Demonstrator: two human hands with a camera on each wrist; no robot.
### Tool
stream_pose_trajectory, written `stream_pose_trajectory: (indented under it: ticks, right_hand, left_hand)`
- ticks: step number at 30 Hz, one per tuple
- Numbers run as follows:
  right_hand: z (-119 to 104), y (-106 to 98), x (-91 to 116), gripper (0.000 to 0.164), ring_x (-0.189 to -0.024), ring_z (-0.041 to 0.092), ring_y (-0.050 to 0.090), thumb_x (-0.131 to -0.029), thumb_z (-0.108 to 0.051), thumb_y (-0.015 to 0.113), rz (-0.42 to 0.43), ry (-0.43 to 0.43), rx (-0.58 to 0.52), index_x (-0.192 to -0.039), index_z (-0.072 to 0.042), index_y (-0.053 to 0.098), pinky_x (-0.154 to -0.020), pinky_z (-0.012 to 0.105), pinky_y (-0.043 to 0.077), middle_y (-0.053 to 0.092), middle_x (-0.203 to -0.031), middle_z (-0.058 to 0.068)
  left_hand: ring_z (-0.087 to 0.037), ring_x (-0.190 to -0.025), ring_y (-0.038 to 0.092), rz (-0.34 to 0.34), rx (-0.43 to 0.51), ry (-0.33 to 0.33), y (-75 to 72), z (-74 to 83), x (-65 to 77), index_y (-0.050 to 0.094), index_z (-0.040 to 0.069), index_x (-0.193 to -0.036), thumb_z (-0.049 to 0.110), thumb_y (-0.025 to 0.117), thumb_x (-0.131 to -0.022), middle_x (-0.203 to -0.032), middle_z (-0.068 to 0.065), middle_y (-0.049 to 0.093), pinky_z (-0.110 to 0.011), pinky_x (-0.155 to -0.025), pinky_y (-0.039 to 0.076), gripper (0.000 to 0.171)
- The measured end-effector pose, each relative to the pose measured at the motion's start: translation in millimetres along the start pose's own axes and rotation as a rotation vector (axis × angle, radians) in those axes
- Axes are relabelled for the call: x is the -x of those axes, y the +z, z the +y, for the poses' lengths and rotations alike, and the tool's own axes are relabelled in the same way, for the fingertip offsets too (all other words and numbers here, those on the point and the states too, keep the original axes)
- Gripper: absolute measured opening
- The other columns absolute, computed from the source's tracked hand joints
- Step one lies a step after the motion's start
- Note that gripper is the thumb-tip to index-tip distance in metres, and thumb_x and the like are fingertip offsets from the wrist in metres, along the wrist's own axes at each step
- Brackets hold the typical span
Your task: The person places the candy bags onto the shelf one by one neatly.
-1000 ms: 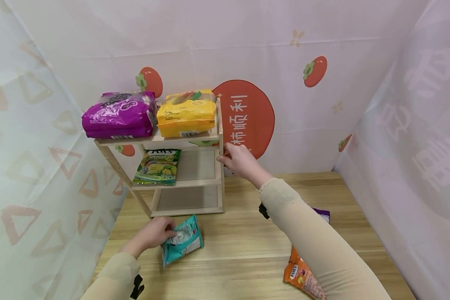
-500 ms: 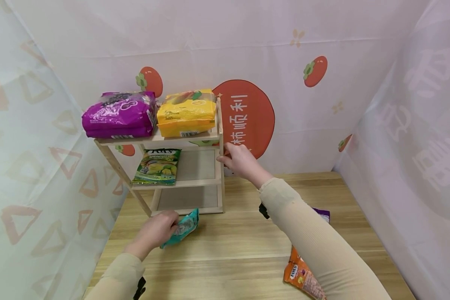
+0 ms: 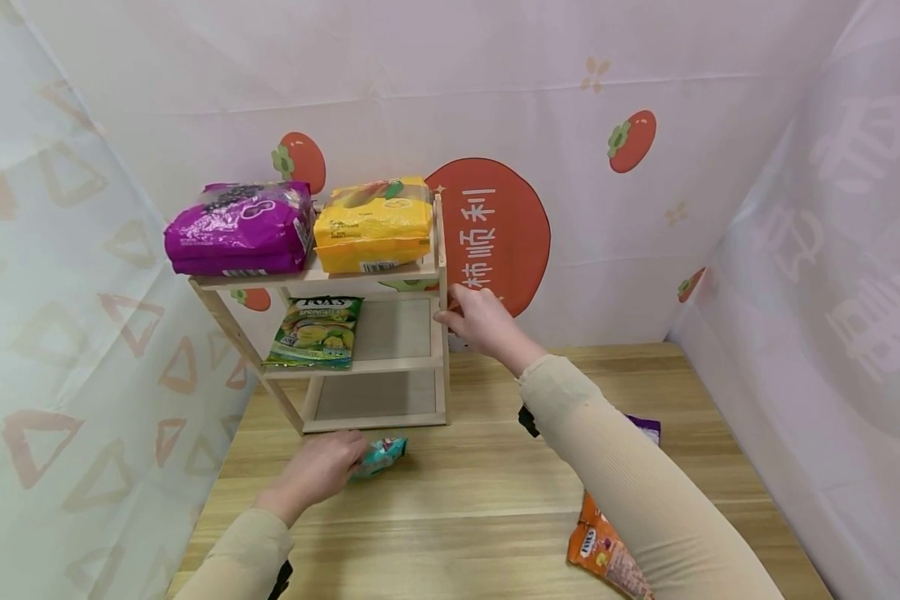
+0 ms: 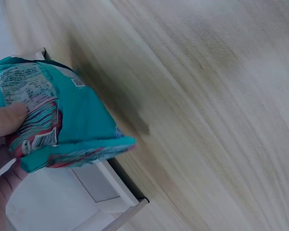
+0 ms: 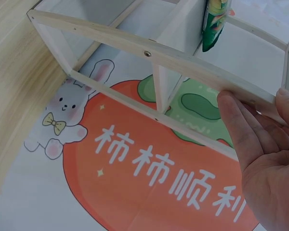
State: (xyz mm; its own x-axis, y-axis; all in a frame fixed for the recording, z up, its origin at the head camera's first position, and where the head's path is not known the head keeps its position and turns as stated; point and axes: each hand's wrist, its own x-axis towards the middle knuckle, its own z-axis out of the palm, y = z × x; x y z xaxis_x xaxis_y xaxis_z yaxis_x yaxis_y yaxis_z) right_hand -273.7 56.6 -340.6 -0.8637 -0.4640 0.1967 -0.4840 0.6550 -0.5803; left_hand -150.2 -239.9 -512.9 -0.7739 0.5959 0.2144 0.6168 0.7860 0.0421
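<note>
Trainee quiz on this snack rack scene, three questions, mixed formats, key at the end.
1. True or false: the left hand holds a teal packet while the right hand grips the wooden rack.
2. Fill in: the top shelf bears a purple pack and a ___ pack.
3. Where does the green packet lie? A) bottom shelf B) middle shelf C) tabletop

Key: 1. true; 2. yellow; 3. B

glossy plastic packet [image 4: 84, 115], matt wooden rack [image 3: 401, 366]
</note>
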Motion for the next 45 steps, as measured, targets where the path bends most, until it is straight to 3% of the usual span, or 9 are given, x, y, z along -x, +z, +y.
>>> stream_pose_trajectory:
  ticks: [5,9,12,19,28,37,41,45]
  right_hand:
    - [0,0,0,0.021,-0.058,0.018,0.053,-0.1,-0.024,0.068,0.003,0.003,-0.002,-0.094,-0.008,0.057,-0.054,0.029,0.042,0.06,-0.073,0.005]
    - [0,0,0,0.021,-0.058,0.018,0.052,-0.1,-0.024,0.068,-0.001,0.008,-0.003,-0.093,-0.008,0.057,-0.054,0.028,0.042,0.06,-0.073,0.005]
    - [0,0,0,0.021,-0.058,0.019,0.052,-0.1,-0.024,0.068,-0.002,0.01,-0.006,-0.093,-0.008,0.057,-0.054,0.029,0.042,0.06,-0.073,0.005]
    - [0,0,0,0.021,-0.06,0.019,0.054,-0.1,-0.024,0.069,0.002,0.002,-0.006,-0.094,-0.008,0.057,-0.055,0.028,0.043,0.062,-0.075,0.005]
    - [1,1,0,0.022,-0.059,0.018,0.054,-0.1,-0.026,0.068,0.006,-0.006,-0.001,-0.093,-0.008,0.057,-0.054,0.028,0.043,0.061,-0.074,0.004]
    - [0,0,0,0.022,-0.059,0.018,0.054,-0.1,-0.026,0.068,0.006,-0.004,-0.001,-0.094,-0.008,0.057,-0.054,0.028,0.043,0.062,-0.074,0.004]
    - [0,0,0,0.022,-0.059,0.018,0.055,-0.101,-0.026,0.067,0.002,-0.001,-0.001,-0.094,-0.008,0.057,-0.054,0.028,0.043,0.062,-0.075,0.004]
    - [0,0,0,0.021,-0.06,0.018,0.055,-0.101,-0.026,0.067,0.001,0.001,-0.001,-0.094,-0.008,0.057,-0.054,0.028,0.043,0.062,-0.075,0.004]
  left_hand:
    - [-0.002,-0.06,0.038,-0.023,0.029,0.014,3.6,0.3,5.0,0.048,0.019,-0.074,0.007,0.089,-0.076,-0.074,0.011,0.049,-0.02,-0.05,0.034,0.043]
    - [-0.002,-0.06,0.036,-0.024,0.051,0.035,6.4,0.2,8.7,0.049,0.018,-0.074,0.006,0.088,-0.077,-0.074,0.011,0.048,-0.02,-0.05,0.034,0.041]
    - [-0.002,-0.06,0.035,-0.069,0.072,0.033,7.4,0.7,10.3,0.05,0.02,-0.074,0.006,0.086,-0.08,-0.075,0.012,0.046,-0.021,-0.051,0.033,0.039]
    - [-0.003,-0.06,0.043,-0.182,0.137,-0.028,7.1,0.5,11.9,0.054,0.022,-0.074,0.011,0.084,-0.083,-0.08,0.007,0.058,-0.022,-0.05,0.034,0.032]
    - [-0.002,-0.057,0.038,-0.184,0.135,-0.091,7.8,-3.2,12.7,0.051,0.023,-0.073,0.013,0.082,-0.085,-0.074,0.013,0.047,-0.022,-0.05,0.034,0.035]
    - [-0.001,-0.059,0.04,-0.196,0.169,-0.159,9.5,-7.0,16.1,0.057,0.022,-0.076,0.017,0.082,-0.087,-0.074,0.013,0.048,-0.024,-0.051,0.035,0.028]
    - [-0.002,-0.061,0.044,-0.196,0.176,-0.194,10.9,-8.8,18.1,0.062,0.02,-0.08,0.018,0.082,-0.087,-0.076,0.012,0.052,-0.024,-0.052,0.038,0.021]
    - [-0.005,-0.067,0.057,-0.189,0.175,-0.256,12.7,-9.3,20.2,0.072,0.015,-0.094,0.018,0.083,-0.086,-0.084,0.009,0.064,-0.027,-0.056,0.048,0.013]
